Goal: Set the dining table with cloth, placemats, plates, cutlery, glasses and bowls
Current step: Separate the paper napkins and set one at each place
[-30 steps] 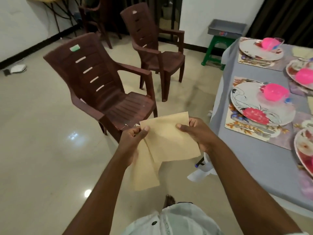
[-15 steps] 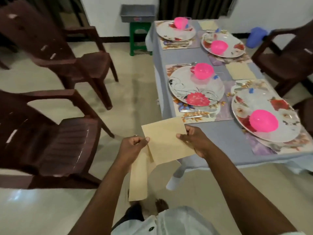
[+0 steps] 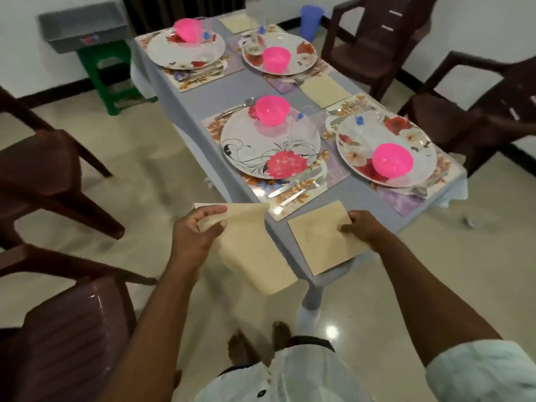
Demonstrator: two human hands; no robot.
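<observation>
Beige napkins now split: right hand (image 3: 361, 229) pinches one napkin (image 3: 320, 237) over the near table edge (image 3: 377, 227), left hand (image 3: 200, 230) grips the spare (image 3: 252, 250). Placement looks imminent.

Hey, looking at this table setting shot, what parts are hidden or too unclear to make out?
Head view only:
- Left hand napkin: palm hides where the fingers grip it.
- Right hand napkin: whether it touches the tablecloth is unclear.
- Glasses on the plates: clear and blurred, outlines faint.
- Far cutlery: blurred, pieces can't be counted.
- Chairs: cut off by frame edges.
</observation>
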